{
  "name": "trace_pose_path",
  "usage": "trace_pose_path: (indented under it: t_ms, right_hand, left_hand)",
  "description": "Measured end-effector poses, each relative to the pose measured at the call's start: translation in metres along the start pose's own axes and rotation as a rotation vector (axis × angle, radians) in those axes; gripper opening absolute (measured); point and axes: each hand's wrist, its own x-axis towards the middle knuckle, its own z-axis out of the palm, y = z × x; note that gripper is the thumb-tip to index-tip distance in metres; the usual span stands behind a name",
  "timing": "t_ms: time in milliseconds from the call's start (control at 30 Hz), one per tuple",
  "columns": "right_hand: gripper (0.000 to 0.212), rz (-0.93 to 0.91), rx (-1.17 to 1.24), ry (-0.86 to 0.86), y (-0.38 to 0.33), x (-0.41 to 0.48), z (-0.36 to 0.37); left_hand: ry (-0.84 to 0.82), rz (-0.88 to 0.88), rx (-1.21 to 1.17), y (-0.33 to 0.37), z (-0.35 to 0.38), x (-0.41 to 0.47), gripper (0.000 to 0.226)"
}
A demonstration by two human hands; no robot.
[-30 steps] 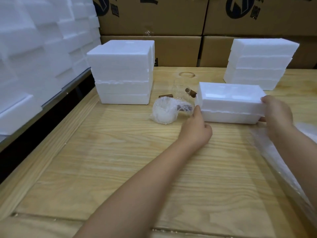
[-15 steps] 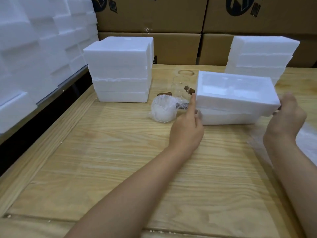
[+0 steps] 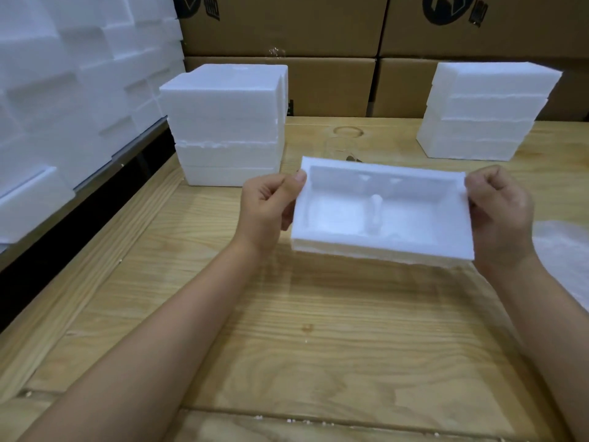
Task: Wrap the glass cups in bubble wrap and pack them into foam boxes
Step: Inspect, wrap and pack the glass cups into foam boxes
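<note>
White foam box [image 3: 382, 218] is empty, its ends gripped by left hand [image 3: 264, 208] and right hand [image 3: 500, 215]. Packing remains.

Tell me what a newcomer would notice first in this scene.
First, the open white foam box in the middle, gripped at its ends by the left hand and right hand, its hollow inside turned toward the camera. Next, the left stack and right stack of foam boxes at the back of the wooden table, with brown cardboard boxes behind them.
</note>
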Motion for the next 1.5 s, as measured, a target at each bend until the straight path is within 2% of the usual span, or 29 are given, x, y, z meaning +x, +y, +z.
trace_pose_path:
  t_ms: [133,233,500,600,700,733,767,833,867,933,1033,1167,1267,1367,1500]
  right_hand:
    - [0.015,0.049,-0.084,-0.16,0.004,-0.005,0.006]
    - [0.025,0.134,-0.154,-0.239,0.011,-0.008,0.008]
    - [0.021,0.293,-0.414,-0.298,0.027,-0.01,0.017]
    - [0.023,0.167,-0.59,-0.209,0.025,-0.008,0.022]
    - [0.014,-0.087,-0.723,-0.089,0.01,0.007,0.031]
    - [0.005,-0.132,-0.791,-0.133,0.007,0.014,0.036]
    - [0.01,-0.156,-0.885,-0.206,0.005,0.022,0.042]
    - [0.033,-0.132,-1.1,-0.39,0.01,0.036,0.055]
    - [0.039,-0.114,-1.18,-0.451,0.013,0.04,0.061]
    - [0.045,-0.084,-1.259,-0.526,0.022,0.045,0.071]
    - [0.035,-0.08,-1.275,-0.542,0.033,0.049,0.078]
    - [0.016,-0.237,-1.34,-0.557,0.035,0.053,0.084]
    - [0.014,-0.345,-1.271,-0.533,0.028,0.052,0.086]
    - [0.016,-0.399,-1.11,-0.477,0.008,0.049,0.087]
    - [0.007,-0.3,-0.883,-0.52,-0.014,0.038,0.078]
  left_hand:
    - [-0.084,-0.169,-0.045,-0.002,-0.024,-0.001,0.042]
    - [-0.147,-0.309,-0.03,-0.004,-0.034,-0.001,0.042]
    - [-0.252,-0.416,0.288,-0.011,-0.052,-0.001,0.038]
    - [-0.16,-0.32,0.332,-0.015,-0.054,-0.001,0.039]
    - [0.122,-0.144,0.343,-0.02,-0.052,0.004,0.033]
    - [0.187,-0.12,0.349,-0.02,-0.05,0.007,0.027]
    - [0.21,-0.124,0.356,-0.021,-0.047,0.01,0.019]
    - [0.158,-0.208,0.378,-0.024,-0.04,0.013,0.007]
    - [0.107,-0.268,0.395,-0.027,-0.037,0.013,0.009]
    - [0.009,-0.381,0.411,-0.03,-0.034,0.012,0.027]
    - [-0.031,-0.46,0.358,-0.03,-0.034,0.012,0.041]
    - [-0.022,-0.451,0.246,-0.03,-0.035,0.011,0.037]
    - [0.058,-0.287,0.134,-0.026,-0.033,0.011,0.025]
    - [0.069,-0.086,0.036,-0.015,-0.034,0.018,0.025]
    - [0.065,-0.077,-0.044,-0.005,-0.037,0.021,0.027]
